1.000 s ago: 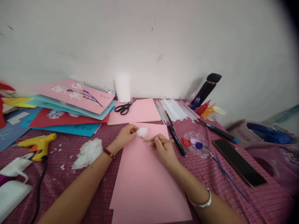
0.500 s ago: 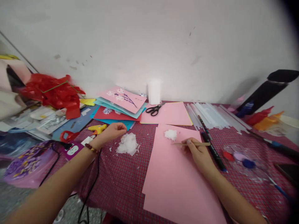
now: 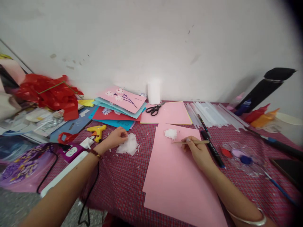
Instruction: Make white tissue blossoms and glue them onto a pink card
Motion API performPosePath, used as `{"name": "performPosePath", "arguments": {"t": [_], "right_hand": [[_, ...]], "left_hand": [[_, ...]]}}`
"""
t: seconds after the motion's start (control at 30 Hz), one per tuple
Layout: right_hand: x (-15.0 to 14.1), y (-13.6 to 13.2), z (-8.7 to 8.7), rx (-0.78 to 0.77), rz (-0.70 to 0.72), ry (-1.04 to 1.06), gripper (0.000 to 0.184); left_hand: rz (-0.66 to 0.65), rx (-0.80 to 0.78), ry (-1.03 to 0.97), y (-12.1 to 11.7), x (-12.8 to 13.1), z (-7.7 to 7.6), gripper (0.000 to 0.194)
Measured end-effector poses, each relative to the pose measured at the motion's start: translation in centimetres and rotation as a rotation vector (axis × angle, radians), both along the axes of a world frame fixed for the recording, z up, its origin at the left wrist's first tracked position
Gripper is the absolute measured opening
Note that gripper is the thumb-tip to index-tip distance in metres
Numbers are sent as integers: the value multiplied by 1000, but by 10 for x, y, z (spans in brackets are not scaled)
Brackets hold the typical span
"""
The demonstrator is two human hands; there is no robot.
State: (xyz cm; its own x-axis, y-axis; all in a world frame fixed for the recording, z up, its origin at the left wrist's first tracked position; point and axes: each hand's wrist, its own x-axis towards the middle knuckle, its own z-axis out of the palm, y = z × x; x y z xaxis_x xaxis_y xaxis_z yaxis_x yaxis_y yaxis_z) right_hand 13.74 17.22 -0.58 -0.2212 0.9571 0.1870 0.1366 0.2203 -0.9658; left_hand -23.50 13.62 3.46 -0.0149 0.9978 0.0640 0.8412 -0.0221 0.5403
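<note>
My right hand (image 3: 195,148) grips a thin wooden stick (image 3: 201,142) between thumb and fingers. The stick lies nearly level just above the pink paper (image 3: 175,179), its tip pointing left. Beyond that tip, a small clump of white tissue bits (image 3: 170,134) sits near the top of the sheet. At the left, my left hand (image 3: 117,137) has its fingers curled together at the edge of a pile of white tissue pieces (image 3: 130,145). Whatever is between those fingertips is too small or hidden to tell.
Black scissors (image 3: 154,109) rest on stacked pink paper behind. Decorated cards (image 3: 125,100) and a yellow glue gun (image 3: 97,130) lie at left, near a purple power plug (image 3: 71,151). Markers (image 3: 213,149), a paint palette (image 3: 243,157) and glue sticks (image 3: 210,114) are at right.
My left hand has come down to the edge of the tissue pile, from above it. My right hand keeps the stick in nearly the same place over the paper. The view has shifted slightly.
</note>
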Motion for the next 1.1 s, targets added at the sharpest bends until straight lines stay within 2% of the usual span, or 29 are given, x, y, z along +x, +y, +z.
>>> {"name": "performPosePath", "arguments": {"t": [0.1,0.2,0.27,0.33,0.47,0.57,0.7,0.8,0.87,1.03,1.1], "right_hand": [[0,1,0,-4,-25,25,27],[0,1,1,5,-54,31,26],[-1,3,0,25,-55,33,27],[-2,4,0,18,-49,57,28],[-4,6,0,17,-65,97,26],[-4,8,-1,13,-105,111,25],[-3,10,-3,3,-131,125,24],[-3,12,-4,9,-132,120,23],[-3,12,-4,11,-134,110,23],[-1,10,-1,9,-145,121,24],[-1,8,1,-1,-170,178,24]], "left_hand": [[34,-58,-146,-5,5,20,14],[53,-149,-307,-2,21,41,19],[13,-164,-415,6,40,50,20],[-71,-134,-488,19,64,52,17],[-212,-154,-465,43,119,38,13],[-291,-138,-450,56,145,21,13],[-350,-159,-481,63,156,6,11],[-405,-229,-459,62,159,-1,14],[-423,-223,-423,60,165,-7,16],[-353,14,-198,59,182,-23,26],[-350,73,-181,60,185,-29,28]]}}
